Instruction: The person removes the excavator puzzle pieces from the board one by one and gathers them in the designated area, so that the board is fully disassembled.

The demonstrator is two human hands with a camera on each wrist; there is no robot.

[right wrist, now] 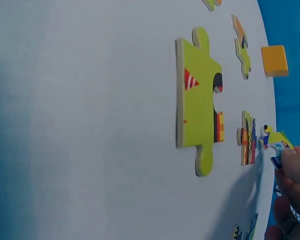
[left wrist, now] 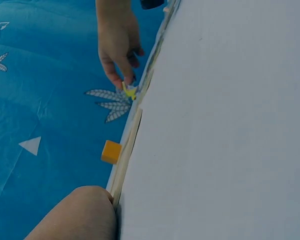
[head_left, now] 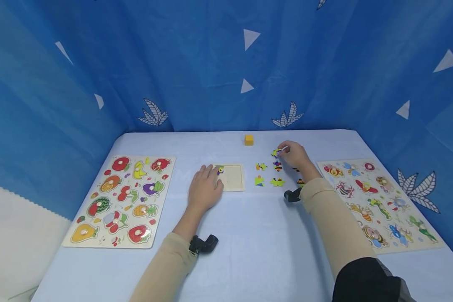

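Right hand (head_left: 295, 156) pinched one puzzle piece (head_left: 276, 152) at its fingertips. Left hand (head_left: 205, 187) lay flat on the puzzle tray (head_left: 232, 177), one piece placed. About six loose pieces (head_left: 277, 182) remained nearby.

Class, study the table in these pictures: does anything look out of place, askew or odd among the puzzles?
One thing stands out: a small orange cube sits alone near the table's far edge, unlike the flat puzzle pieces loose beside the tray. The fruit board and insect board look filled. The right hand pinches one piece.
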